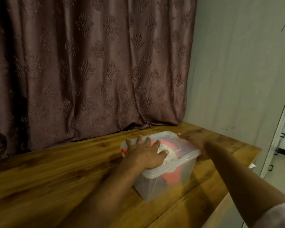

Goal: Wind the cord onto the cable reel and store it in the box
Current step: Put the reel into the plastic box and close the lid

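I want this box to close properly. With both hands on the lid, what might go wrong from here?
The cable reel seems to reach the lid, so it may not seat. The left hand presses flat on one half only; the right hand holds the far edge. Uneven pressure could leave a corner raised or slide the box on the table.

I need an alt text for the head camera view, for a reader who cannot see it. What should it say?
Two bare hands press the lid onto a clear plastic box on a wooden table: the left hand lies flat on top, the right hand holds the far right edge. An orange cable reel shows through the box; a brown patterned curtain hangs behind.
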